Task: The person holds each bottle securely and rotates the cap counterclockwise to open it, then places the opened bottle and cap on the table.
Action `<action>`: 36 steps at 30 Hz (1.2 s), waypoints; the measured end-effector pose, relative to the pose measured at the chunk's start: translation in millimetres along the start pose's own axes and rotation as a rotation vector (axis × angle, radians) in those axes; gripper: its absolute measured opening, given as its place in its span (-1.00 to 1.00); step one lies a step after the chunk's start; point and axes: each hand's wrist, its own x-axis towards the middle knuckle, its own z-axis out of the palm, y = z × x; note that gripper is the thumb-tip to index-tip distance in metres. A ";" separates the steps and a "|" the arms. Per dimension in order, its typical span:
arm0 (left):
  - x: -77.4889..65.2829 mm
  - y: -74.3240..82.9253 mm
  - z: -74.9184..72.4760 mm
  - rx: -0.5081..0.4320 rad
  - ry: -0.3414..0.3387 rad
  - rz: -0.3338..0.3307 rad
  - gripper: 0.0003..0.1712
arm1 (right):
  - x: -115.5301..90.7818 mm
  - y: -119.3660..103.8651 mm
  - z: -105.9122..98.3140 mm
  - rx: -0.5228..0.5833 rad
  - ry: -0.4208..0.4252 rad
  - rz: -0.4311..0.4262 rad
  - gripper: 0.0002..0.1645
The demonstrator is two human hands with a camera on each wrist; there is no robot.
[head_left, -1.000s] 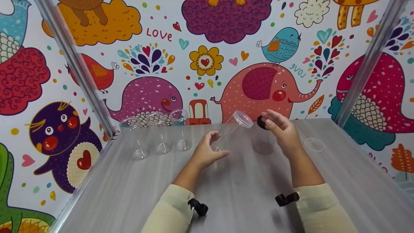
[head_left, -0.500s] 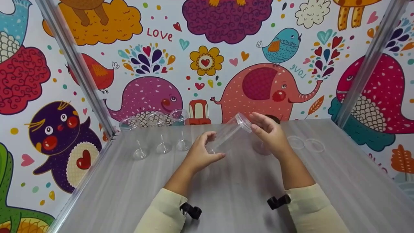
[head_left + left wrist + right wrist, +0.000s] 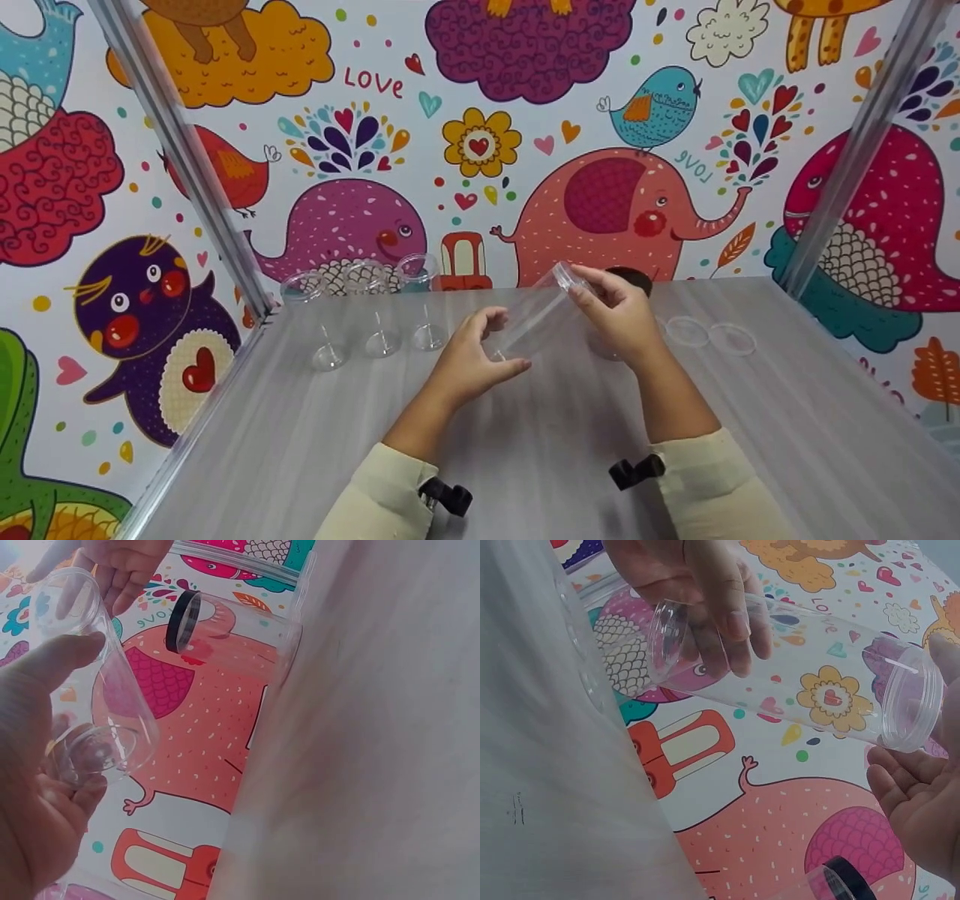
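Observation:
A clear plastic jar is held tilted above the table, its top end up and to the right. My left hand grips it near the base, with the thumb on one side and curled fingers on the other. At the top end, my right hand holds the clear screw lid between thumb and fingers. The left wrist view shows the jar's round base resting by the left fingers. Nothing shows inside the jar.
Behind my right hand stands another clear jar with a black lid, partly hidden. Two clear rings or lids lie flat to its right. Three clear jars stand in a row at the back left, before the patterned wall.
My right hand has moved left from beside the black-lidded jar to the tilted jar's top end and now grips the lid there. The left hand keeps hold near the base.

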 end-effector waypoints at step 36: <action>-2.5 -5.8 0.8 -0.098 -0.114 0.036 0.05 | -6.3 -7.6 1.5 0.004 0.009 -0.135 -0.45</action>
